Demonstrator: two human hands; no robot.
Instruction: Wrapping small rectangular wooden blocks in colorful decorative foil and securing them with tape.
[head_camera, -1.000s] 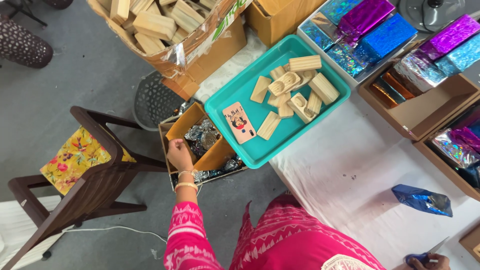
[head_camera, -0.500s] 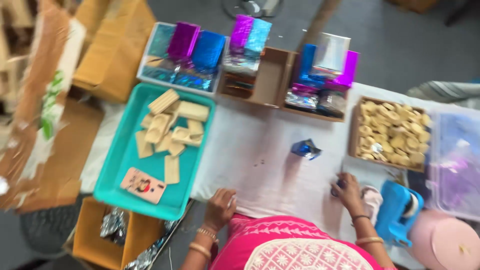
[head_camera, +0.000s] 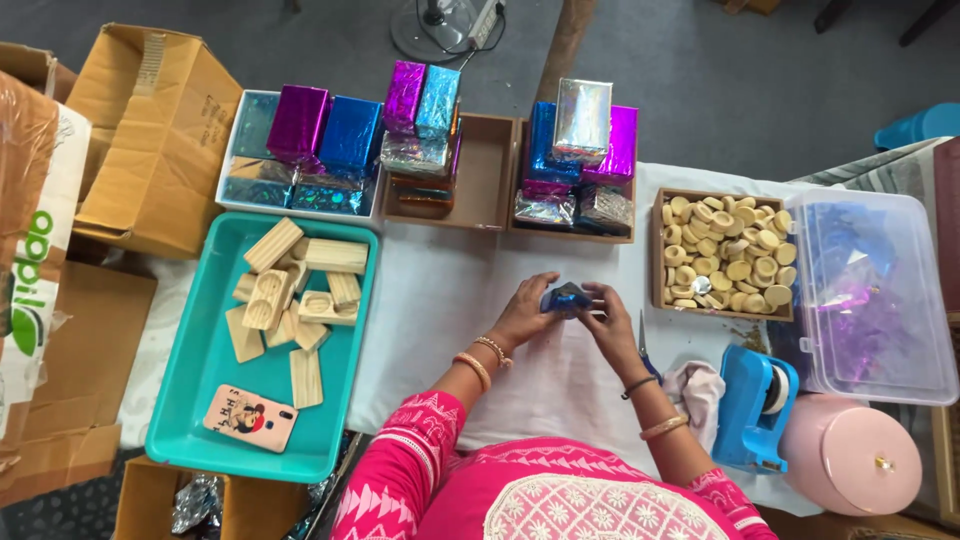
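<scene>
We hold the small blue foil piece (head_camera: 566, 298) with left hand (head_camera: 524, 313) and right hand (head_camera: 606, 318) closed around it, right of the teal tray (head_camera: 200, 400), for folding.

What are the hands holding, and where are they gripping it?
Both hands, left and right, hold a small blue foil-wrapped piece by its opposite sides, above the white table.

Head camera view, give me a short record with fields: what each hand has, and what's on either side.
left hand: left hand grips the blue foil-wrapped piece
right hand: right hand grips the same piece from the other side
surface: white table cover
left side: teal tray with wooden blocks and a phone
right side: box of wooden rings, blue tape dispenser
</scene>
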